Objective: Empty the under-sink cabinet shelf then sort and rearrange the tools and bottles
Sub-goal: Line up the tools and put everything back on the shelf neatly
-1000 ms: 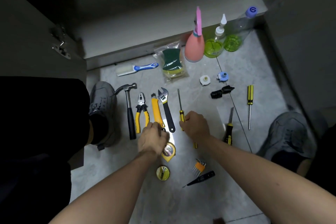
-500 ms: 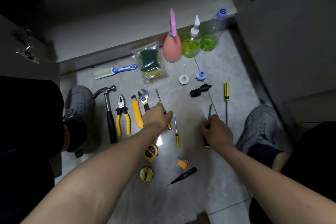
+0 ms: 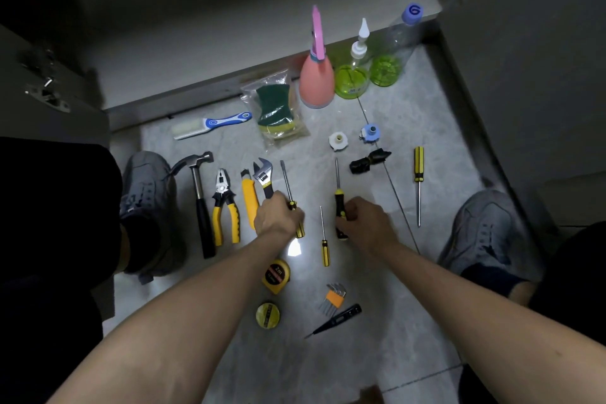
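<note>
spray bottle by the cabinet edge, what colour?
Salmon-pink spray bottle with a brighter pink trigger; head view shows it clearly.

Dim overall, with the corners falling to near black. A hard white glare patch sits on the floor tiles [image 3: 410, 128] just above the tape measure [image 3: 276, 276]. Wide-angle bending shows at the edges.

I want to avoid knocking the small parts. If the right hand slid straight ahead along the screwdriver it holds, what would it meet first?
Probably the white cap: the right hand grips a black-handled screwdriver whose tip points at it. Depth is hard to judge.
</note>
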{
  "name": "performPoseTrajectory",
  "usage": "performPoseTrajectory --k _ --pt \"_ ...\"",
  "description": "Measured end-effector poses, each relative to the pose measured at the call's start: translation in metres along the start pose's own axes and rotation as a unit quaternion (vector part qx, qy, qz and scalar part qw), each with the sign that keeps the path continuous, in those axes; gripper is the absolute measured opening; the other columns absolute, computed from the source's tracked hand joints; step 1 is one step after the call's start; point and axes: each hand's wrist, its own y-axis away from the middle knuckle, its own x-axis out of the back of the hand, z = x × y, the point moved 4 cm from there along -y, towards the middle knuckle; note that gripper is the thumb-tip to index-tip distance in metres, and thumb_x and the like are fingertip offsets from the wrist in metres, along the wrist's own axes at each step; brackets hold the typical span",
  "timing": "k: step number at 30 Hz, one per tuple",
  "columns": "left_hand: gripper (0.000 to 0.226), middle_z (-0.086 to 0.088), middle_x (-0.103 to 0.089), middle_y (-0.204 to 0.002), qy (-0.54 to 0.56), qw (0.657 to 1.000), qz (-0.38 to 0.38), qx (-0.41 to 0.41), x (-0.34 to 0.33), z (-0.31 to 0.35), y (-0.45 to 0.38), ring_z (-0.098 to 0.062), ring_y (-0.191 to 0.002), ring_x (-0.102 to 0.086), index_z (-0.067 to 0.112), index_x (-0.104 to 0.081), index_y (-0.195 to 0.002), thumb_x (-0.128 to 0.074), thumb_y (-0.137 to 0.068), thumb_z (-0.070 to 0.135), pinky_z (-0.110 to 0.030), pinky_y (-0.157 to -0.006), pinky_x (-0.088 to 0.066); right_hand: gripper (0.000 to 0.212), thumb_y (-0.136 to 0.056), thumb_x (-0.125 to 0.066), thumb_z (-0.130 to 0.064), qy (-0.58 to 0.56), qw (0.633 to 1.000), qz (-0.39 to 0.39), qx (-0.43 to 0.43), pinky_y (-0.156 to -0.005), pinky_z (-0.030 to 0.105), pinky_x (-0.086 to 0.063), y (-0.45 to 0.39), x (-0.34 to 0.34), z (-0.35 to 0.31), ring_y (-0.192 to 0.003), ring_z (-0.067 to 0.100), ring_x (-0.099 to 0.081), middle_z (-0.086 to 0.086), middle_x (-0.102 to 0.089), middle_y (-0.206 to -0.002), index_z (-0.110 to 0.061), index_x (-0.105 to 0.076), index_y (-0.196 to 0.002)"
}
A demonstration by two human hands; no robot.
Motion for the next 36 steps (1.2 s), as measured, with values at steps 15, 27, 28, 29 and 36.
performPoseTrajectory --k 15,27,28,29,36 --pt "0.019 -0.003 -0.069 -0.087 0.072 0.997 -0.004 -0.01 0.001 -0.018 -0.005 -0.026 -0.082 -0.066 0.02 -0.06 -0.096 -0.067 -0.089 0.037 -0.04 -0.076 -0.057 0.025 -0.079 -0.074 -0.032 0.092 0.994 -0.043 0.031 -0.071 0.037 -0.053 -0.032 -0.044 -0.056 -0.078 0.026 -0.064 0.004 -0.066 -0.082 -0.01 -0.063 -0.087" --pt "0.015 0.008 -0.063 -0.079 0.05 0.997 0.048 -0.027 0.003 -0.009 0.007 -0.021 -0.075 -0.058 0.029 -0.052 -0.091 -0.062 -0.087 0.039 -0.029 -0.056 -0.038 0.026 -0.088 -0.066 -0.039 0.131 0.986 -0.082 -0.061 -0.074 0.033 -0.048 0.046 -0.054 -0.011 -0.1 0.031 -0.065 0.007 -0.068 -0.105 -0.017 -0.061 -0.1" --pt "0.015 0.008 -0.063 -0.076 0.044 0.997 0.048 -0.031 0.002 -0.008 0.008 -0.021 -0.073 -0.058 0.028 -0.052 -0.088 -0.062 -0.087 0.04 -0.029 -0.055 -0.036 0.022 -0.087 -0.067 -0.035 0.126 0.986 -0.085 -0.069 -0.077 0.034 -0.05 0.045 -0.055 -0.011 -0.101 0.031 -0.065 0.007 -0.069 -0.105 -0.017 -0.064 -0.098" --pt "0.016 0.007 -0.063 -0.076 0.039 0.998 0.044 -0.033 0.001 -0.006 0.009 -0.021 -0.073 -0.058 0.028 -0.053 -0.087 -0.062 -0.088 0.041 -0.029 -0.056 -0.037 0.017 -0.085 -0.067 -0.03 0.113 0.987 -0.081 -0.079 -0.078 0.035 -0.053 0.044 -0.053 -0.011 -0.1 0.031 -0.066 0.007 -0.07 -0.102 -0.016 -0.067 -0.095" --pt "0.016 0.004 -0.066 -0.083 0.058 0.996 0.044 -0.053 0.001 0.008 0.011 -0.023 -0.082 -0.061 0.029 -0.057 -0.089 -0.057 -0.09 0.045 -0.032 -0.063 -0.045 0.018 -0.083 -0.068 -0.025 0.066 0.994 -0.014 -0.087 -0.072 0.034 -0.052 0.014 0.002 -0.004 -0.089 0.029 -0.066 0.01 -0.07 -0.093 -0.009 -0.069 -0.091"
